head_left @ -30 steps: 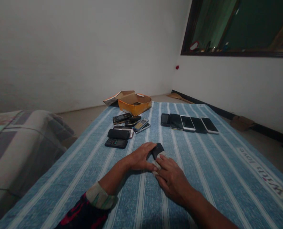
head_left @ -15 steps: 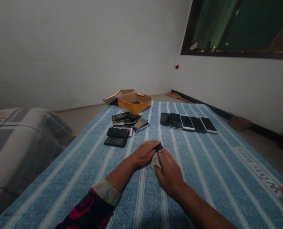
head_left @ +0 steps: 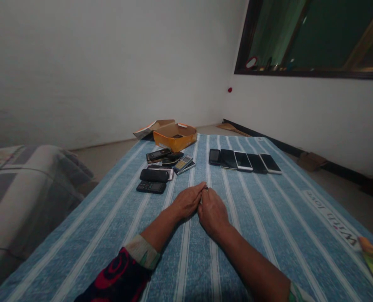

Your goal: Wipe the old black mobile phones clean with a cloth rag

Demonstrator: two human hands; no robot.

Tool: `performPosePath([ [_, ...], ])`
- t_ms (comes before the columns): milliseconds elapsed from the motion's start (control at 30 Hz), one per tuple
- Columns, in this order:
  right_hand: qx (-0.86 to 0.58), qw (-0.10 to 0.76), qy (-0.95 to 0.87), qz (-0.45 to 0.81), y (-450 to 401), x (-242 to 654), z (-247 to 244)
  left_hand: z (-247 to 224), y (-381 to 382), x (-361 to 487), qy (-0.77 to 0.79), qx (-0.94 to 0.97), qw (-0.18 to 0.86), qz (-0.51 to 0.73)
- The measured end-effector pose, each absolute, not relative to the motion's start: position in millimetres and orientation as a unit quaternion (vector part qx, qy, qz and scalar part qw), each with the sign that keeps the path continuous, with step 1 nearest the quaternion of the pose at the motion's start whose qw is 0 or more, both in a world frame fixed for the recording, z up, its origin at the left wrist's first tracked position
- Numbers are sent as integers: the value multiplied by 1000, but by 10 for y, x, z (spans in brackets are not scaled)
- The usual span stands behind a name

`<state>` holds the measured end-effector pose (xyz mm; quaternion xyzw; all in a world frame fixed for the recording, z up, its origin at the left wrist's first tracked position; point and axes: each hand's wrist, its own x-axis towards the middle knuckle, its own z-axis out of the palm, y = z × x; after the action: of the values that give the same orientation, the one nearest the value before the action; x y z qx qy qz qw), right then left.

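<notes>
Small dark object (head_left: pixel 206 188) barely shows at the fingertips, mostly hidden between the left hand (head_left: pixel 188 201) and right hand (head_left: pixel 212 213), which meet on the striped blue sheet (head_left: pixel 252 251). Both curl inward; grip on it cannot be told.

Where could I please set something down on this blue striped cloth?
Bare blue striped cloth lies right of the right hand, below the row of dark smartphones and before the printed "With love" lettering. It is crowded at the far left, around the orange cardboard box and black keypad phones.
</notes>
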<state>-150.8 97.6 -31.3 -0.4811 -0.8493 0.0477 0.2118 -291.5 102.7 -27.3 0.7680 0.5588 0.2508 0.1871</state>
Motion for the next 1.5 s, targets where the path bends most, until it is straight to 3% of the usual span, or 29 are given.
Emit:
performPosePath([
  [1100,-399,285,-871,-33,791,-1029,-617,-213,967,-2845,593,767,125,211],
  [1500,-324,311,-892,45,885,-902,-483,-217,899,-2872,539,802,78,246],
])
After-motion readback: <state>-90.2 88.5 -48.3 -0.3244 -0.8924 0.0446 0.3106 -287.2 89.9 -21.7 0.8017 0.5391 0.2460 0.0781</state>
